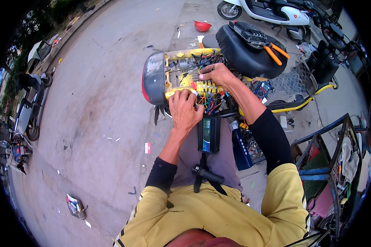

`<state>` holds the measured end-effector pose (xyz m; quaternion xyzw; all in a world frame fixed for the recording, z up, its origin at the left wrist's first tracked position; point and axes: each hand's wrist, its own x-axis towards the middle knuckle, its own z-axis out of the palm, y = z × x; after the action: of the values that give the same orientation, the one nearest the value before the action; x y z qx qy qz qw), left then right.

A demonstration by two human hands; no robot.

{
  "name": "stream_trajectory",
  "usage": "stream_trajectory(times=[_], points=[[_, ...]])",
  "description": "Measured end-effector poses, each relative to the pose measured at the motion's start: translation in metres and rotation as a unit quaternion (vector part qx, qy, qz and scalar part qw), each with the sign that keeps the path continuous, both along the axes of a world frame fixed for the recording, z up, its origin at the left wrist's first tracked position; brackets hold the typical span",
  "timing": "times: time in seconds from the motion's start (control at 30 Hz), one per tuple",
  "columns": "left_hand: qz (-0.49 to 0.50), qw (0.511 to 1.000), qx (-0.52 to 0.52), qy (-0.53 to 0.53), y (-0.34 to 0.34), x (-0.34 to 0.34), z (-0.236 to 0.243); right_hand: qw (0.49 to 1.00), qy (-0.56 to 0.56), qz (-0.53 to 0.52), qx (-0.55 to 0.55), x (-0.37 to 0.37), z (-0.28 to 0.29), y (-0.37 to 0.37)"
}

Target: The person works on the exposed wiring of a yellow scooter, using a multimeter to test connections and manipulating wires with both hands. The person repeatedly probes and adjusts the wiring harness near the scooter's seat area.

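A yellow-framed scooter (181, 53) stands in front of me with its body opened, showing tangled wiring. My left hand (184, 108) is curled over the near edge of the frame beside the coloured wires (212, 105); what its fingers grip is hidden. Across the wiring, my right hand (217, 75) has thumb and fingers bent close together above a yellow block with several cable ends (207, 87). Anything in that pinch is too small to make out. A black box with a screen-like label (209, 133) rests on my lap below the wires.
On the black seat (251, 55) lie a dark finned box (248, 33) and orange-handled pliers (276, 53). A blue multimeter (263, 89) sits on the footboard side. To my right are a blue carton (242, 148) and a metal rack of tools (332, 173). A red bowl-shaped thing (202, 26) lies beyond.
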<state>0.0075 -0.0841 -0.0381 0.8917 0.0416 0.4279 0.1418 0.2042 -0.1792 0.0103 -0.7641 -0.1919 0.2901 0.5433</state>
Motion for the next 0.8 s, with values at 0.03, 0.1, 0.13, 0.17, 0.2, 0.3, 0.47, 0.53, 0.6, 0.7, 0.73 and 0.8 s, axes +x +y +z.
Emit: stream_trajectory(times=[0.03,0.1,0.13,0.17,0.2,0.3,0.47,0.53,0.6,0.7,0.73,0.8], points=[[-0.023,1.0,0.007,0.003,0.002,-0.002,0.004,1.0,-0.006,0.004,-0.009,0.0,0.002,0.0],[-0.03,0.999,-0.017,0.006,0.007,0.002,0.0,1.0,-0.012,0.016,-0.016,-0.001,0.005,0.001],[-0.007,0.999,-0.043,0.028,0.008,0.003,-0.002,1.0,-0.011,0.018,-0.014,-0.001,0.006,0.001],[0.015,0.996,-0.07,0.05,0.009,0.004,-0.004,1.0,-0.01,0.02,-0.013,-0.002,0.007,0.0],[0.02,0.996,-0.072,0.045,0.008,0.006,-0.002,1.0,-0.001,0.019,-0.01,-0.002,0.008,0.0],[0.034,0.996,-0.077,0.034,0.004,0.015,0.005,1.0,0.023,0.017,0.0,-0.001,0.01,-0.003],[0.041,0.998,-0.056,-0.001,0.01,0.024,-0.004,1.0,0.011,0.02,-0.001,-0.012,0.02,-0.003],[0.036,0.997,-0.063,0.014,0.008,0.027,0.0,1.0,0.01,0.02,0.005,-0.008,0.017,-0.005],[0.039,0.997,-0.066,0.022,0.007,0.032,0.0,0.999,0.008,0.025,0.023,0.005,0.001,-0.005],[0.047,0.997,-0.065,0.019,0.005,0.038,-0.002,0.998,0.005,0.038,0.054,0.012,-0.01,-0.006],[0.048,0.997,-0.063,0.018,0.007,0.038,-0.004,0.998,-0.03,0.036,0.038,0.009,-0.008,-0.005],[0.047,0.997,-0.063,0.015,0.007,0.038,-0.005,0.995,-0.1,0.031,0.006,-0.001,-0.004,-0.004]])
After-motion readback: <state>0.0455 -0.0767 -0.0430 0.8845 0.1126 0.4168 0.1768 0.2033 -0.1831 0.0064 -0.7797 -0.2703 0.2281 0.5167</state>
